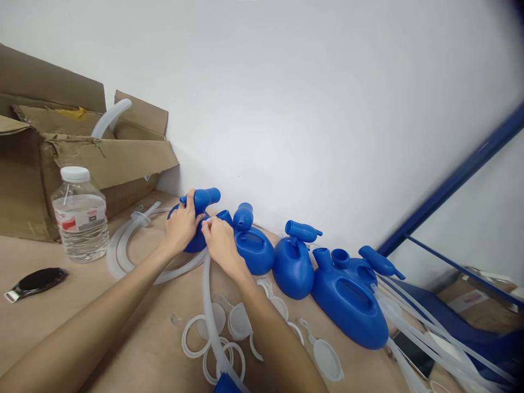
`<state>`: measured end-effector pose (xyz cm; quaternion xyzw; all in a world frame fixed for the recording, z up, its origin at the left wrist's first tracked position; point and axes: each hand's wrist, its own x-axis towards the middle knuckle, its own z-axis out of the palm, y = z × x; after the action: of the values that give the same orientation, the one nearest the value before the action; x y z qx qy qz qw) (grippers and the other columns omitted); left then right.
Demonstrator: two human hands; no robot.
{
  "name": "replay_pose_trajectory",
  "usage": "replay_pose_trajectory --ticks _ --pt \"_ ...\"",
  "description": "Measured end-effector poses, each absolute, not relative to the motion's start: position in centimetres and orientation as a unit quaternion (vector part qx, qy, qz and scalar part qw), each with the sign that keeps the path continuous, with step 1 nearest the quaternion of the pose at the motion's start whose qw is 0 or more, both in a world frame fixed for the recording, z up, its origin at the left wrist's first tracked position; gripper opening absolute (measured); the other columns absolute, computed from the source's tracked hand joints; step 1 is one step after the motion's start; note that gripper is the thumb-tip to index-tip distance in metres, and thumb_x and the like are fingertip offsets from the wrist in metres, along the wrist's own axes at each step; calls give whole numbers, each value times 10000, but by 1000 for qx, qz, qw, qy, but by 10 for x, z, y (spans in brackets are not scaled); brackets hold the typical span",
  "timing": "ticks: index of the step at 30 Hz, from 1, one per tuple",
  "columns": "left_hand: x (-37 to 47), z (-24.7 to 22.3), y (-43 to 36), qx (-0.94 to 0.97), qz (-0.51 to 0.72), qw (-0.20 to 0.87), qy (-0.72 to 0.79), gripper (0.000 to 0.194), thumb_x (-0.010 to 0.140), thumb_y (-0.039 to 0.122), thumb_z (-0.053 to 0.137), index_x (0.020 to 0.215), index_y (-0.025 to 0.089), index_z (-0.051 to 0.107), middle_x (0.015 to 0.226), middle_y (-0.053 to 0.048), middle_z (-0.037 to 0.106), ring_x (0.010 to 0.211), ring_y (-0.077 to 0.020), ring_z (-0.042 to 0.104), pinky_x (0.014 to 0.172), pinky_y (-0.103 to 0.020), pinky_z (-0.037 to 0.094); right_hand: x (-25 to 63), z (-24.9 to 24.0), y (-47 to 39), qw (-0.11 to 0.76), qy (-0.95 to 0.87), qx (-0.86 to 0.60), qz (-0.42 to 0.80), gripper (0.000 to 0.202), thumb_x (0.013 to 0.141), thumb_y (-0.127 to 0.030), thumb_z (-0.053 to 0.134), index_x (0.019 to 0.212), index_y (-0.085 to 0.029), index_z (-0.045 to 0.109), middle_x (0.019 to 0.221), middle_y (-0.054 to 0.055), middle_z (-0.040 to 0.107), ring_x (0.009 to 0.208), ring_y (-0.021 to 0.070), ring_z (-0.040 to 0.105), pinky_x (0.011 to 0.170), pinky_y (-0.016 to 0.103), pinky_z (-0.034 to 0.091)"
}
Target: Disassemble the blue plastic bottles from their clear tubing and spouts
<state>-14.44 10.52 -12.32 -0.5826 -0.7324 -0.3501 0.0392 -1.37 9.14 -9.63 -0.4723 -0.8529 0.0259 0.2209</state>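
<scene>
At the far end of the row stands a blue plastic urinal bottle (195,242) with a blue funnel-shaped piece (208,197) at its top. My left hand (183,225) is closed round that piece, its index finger lying across it. Close beside it, my right hand (220,240) pinches the upper end of a milky flexible tube (209,305) near the bottle; the fingers partly hide that end. The tube runs down toward me to a blue part (226,383) at the bottom edge. Another coiled tube (118,254) lies to the left, with a translucent disc (141,218) on it.
Several more blue urinal bottles (350,308) stand to the right, some topped with funnel pieces (303,231). Translucent rings (192,353) and lids (327,360) lie before me. At left are a water bottle (79,218), a watch-like black object (39,281) and an open carton (118,164).
</scene>
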Motion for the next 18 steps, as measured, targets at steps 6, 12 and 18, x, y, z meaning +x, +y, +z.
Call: replay_pose_trajectory --ticks 6,12,18 --pt "-139 -119 99 -566 -356 27 -743 768 1012 433 453 1650 199 97 1255 -230 606 1120 -465 624 886 -577 518 -9 -94 95 321 -803 -463 193 170 986 -257 612 965 -124 716 988 81 739 954 218 697 890 325 495" --pt "-137 -119 98 -564 -361 30 -742 758 1022 454 445 1655 201 114 1254 -242 609 1119 -478 622 879 -614 519 -3 -87 95 419 -579 -421 559 93 930 -98 610 923 -68 698 897 74 703 735 97 636 701 203 543" --pt "-135 -113 97 -563 -352 15 -748 747 1033 437 458 1657 208 116 1255 -242 614 1150 -474 617 866 -626 529 6 -55 97 333 -505 -443 661 195 1009 -66 506 868 -51 640 791 73 680 667 90 657 726 195 545"
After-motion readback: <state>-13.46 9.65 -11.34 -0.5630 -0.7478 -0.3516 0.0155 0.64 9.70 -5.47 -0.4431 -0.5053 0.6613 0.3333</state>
